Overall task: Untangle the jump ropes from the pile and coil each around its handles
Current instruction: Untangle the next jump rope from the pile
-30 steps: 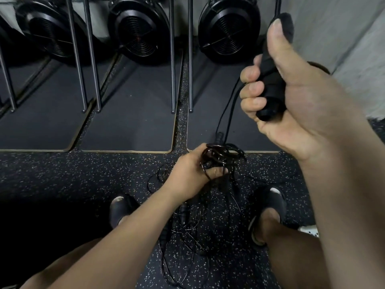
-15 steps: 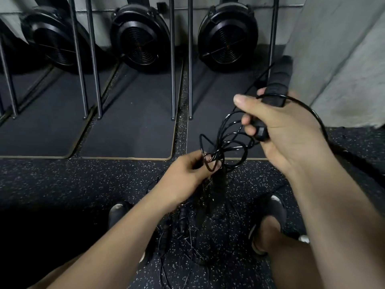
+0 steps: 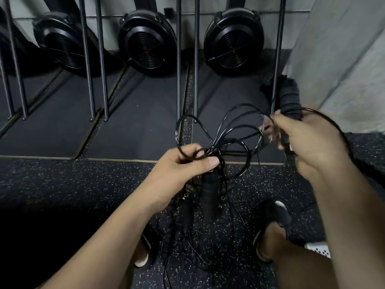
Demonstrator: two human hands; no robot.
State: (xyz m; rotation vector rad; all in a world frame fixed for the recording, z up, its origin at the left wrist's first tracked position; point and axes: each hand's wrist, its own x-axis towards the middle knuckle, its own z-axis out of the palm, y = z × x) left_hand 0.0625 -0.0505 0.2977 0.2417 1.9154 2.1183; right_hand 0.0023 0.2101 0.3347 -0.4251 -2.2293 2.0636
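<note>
As I look down through the head camera, I see the left hand [image 3: 183,163] near the middle. Its thumb and fingers pinch a bunch of thin black rope loops [image 3: 231,130] where they cross. The loops fan out up and to the right, toward the right hand [image 3: 312,147]. That hand is curled round a fat black handle [image 3: 288,101], which sticks up out of the fist. Its fingertips look blurry, so I cannot tell if they also pinch a loop. One strand runs from the handle over the back of the right hand and curves off to the right.

Just below the left hand a second handle [image 3: 209,197] hangs down (it is black and has ridges). Under it, on the near floor, lies the pile [image 3: 183,243] of more black ropes and handles, all mixed up. The left shoe [image 3: 143,253] is at the near left of the pile and the right shoe [image 3: 277,215] is at its right.

The floor [image 3: 62,184] is dark with little white specks. Farther away lie flat dark mats [image 3: 135,126], with thin metal poles [image 3: 179,59] standing among them. Round black fans [image 3: 148,42] sit in a row at the far side. A grey wall [image 3: 343,59] is on the far right.
</note>
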